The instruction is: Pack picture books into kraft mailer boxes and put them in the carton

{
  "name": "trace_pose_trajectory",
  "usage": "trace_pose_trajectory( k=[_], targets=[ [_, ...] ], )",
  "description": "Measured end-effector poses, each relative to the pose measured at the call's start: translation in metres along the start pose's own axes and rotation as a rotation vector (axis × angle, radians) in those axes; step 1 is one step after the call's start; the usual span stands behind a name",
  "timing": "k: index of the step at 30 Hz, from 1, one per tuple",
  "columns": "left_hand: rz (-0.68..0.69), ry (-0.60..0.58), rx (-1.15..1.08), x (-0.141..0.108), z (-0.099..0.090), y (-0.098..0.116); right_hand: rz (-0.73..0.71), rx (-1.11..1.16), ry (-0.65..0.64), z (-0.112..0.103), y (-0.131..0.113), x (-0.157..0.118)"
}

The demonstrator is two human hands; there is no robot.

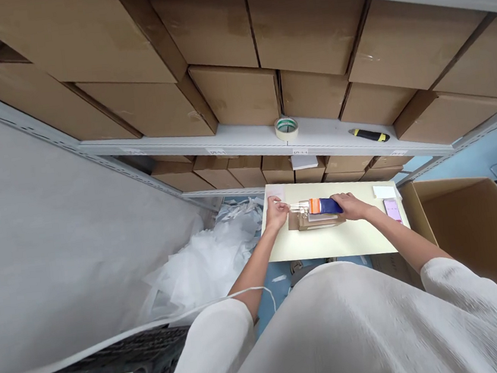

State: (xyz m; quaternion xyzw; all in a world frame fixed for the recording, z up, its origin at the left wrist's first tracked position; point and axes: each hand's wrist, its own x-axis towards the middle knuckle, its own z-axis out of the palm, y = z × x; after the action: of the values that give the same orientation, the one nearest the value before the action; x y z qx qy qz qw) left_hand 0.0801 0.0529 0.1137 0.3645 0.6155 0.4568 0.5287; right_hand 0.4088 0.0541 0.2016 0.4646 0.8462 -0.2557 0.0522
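Note:
In the head view, my right hand (352,206) is wrapped round the dark blue end of a long blue-and-orange object (325,206), whose exact kind I cannot make out. A shiny, clear strip (298,207) runs from its orange end toward my left hand (277,211). The left fingers are pinched together at that strip's end. Underneath lies a small brown cardboard-coloured package (320,223) with a whitish top, partly covered by the object. All of this is on a pale cream tabletop (327,246).
A phone (392,210) and a white pad (384,192) lie at the table's right. Shelves of cardboard boxes rise ahead, with a tape roll (286,128) and a utility knife (369,135). Crumpled white wrapping (207,257) is left; an open carton (478,232) stands right.

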Motion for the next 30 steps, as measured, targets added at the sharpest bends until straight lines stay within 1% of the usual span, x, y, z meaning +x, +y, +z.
trace_pose_trajectory(
  k=[3,5,7,13,16,21,24,26,28,30],
  targets=[
    [-0.039,-0.041,-0.026,0.003,-0.016,-0.014,0.001,-0.011,-0.009,-0.001,-0.003,0.002],
    [-0.045,-0.053,-0.029,0.003,-0.020,-0.023,-0.009,-0.024,-0.015,-0.002,-0.005,0.004],
    [-0.049,-0.049,-0.031,0.003,-0.018,-0.031,-0.019,-0.043,-0.016,-0.004,-0.007,0.007],
    [-0.066,-0.039,0.015,0.008,-0.008,-0.049,-0.005,-0.108,-0.020,-0.004,-0.010,0.013],
    [-0.088,-0.013,0.020,0.009,-0.002,-0.056,0.002,-0.139,-0.027,-0.004,-0.011,0.016],
    [-0.131,0.033,0.051,0.007,0.018,-0.068,0.007,-0.152,-0.026,-0.002,-0.013,0.018],
    [-0.159,0.030,0.085,0.004,0.031,-0.072,0.014,-0.159,-0.028,-0.001,-0.013,0.019],
    [-0.162,0.029,0.119,0.004,0.037,-0.072,0.019,-0.163,-0.030,0.000,-0.013,0.019],
    [-0.160,0.039,0.155,0.004,0.039,-0.071,0.022,-0.165,-0.029,0.000,-0.014,0.019],
    [-0.147,0.074,0.181,0.003,0.038,-0.070,0.023,-0.165,-0.022,0.001,-0.014,0.019]
  ],
)
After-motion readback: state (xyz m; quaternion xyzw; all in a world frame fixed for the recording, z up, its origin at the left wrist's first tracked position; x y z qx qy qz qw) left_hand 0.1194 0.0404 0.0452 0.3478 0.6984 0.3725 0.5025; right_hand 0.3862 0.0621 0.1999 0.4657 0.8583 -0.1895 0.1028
